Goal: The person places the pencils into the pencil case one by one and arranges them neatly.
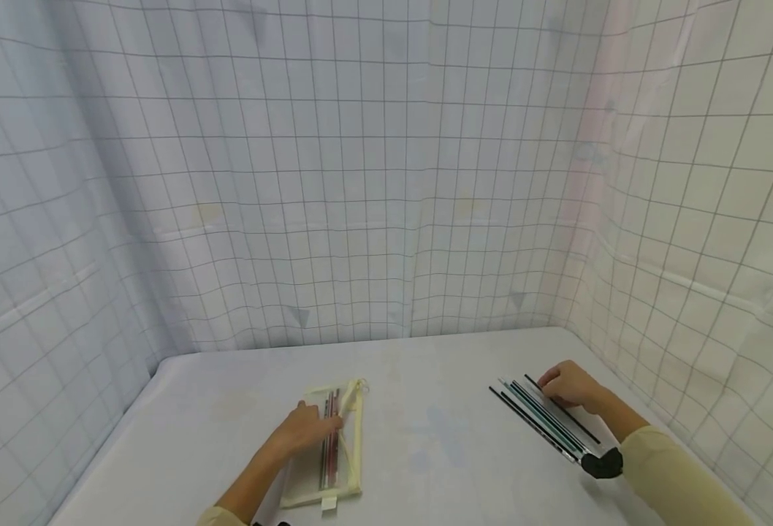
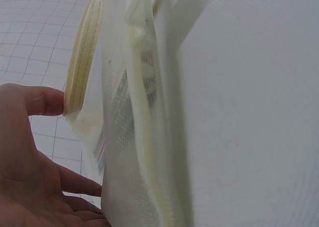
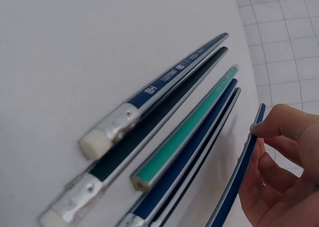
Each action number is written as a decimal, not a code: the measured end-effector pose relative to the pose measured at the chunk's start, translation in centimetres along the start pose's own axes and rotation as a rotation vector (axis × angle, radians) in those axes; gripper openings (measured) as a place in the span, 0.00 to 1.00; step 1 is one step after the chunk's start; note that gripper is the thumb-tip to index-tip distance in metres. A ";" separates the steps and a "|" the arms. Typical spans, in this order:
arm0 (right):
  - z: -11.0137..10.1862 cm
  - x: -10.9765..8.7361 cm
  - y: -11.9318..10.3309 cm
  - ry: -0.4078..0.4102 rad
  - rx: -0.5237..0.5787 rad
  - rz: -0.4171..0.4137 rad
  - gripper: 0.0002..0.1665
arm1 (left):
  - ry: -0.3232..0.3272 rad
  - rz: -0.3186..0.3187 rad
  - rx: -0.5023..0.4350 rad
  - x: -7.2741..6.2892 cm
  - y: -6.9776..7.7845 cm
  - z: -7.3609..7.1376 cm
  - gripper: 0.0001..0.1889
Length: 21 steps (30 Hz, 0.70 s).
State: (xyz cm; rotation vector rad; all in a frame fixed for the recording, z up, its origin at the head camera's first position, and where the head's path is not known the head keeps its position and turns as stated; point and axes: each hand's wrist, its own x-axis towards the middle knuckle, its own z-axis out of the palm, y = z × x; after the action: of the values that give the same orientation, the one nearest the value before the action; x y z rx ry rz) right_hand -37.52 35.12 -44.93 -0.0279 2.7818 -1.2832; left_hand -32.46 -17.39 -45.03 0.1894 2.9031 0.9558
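Left hand (image 1: pixel 302 431), fingers apart, touches translucent pouch (image 1: pixel 356 453); right of it, right hand (image 1: pixel 570 385) pinches slim pencil (image 3: pixel 234 187) beside eraser-tipped pencils (image 3: pixel 162 87).

Pale yellow sleeves (image 1: pixel 679 478), bare hands (image 1: pixel 302 429)

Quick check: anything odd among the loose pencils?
Yes, near the right hand: the bright green pencil shows a bare end where the dark green pencil beside it has a white eraser. It may be reversed.
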 end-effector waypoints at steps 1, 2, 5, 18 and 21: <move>0.0 0.0 -0.2 0.001 0.011 0.000 0.16 | 0.001 0.002 0.000 0.0 0.0 0.0 0.42; 0.0 0.1 -0.3 -0.001 0.019 -0.003 0.17 | 0.003 0.005 0.002 0.1 -0.1 0.0 0.42; 0.1 0.4 -0.6 0.002 0.053 0.007 0.17 | 0.006 0.011 0.006 0.2 -0.2 0.1 0.41; 1.8 1.2 -4.2 -0.017 0.177 0.024 0.18 | -0.007 -0.001 -0.007 0.0 0.0 0.0 0.44; 2.6 1.5 -4.9 -0.018 0.198 0.029 0.17 | -0.009 -0.004 0.006 0.0 -0.2 0.2 0.43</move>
State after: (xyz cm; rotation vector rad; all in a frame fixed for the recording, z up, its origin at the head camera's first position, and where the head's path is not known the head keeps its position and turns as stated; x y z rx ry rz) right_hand -38.88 29.86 -42.95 0.0133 2.6165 -1.5352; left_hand -32.46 -17.45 -45.28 0.1876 2.8974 0.9433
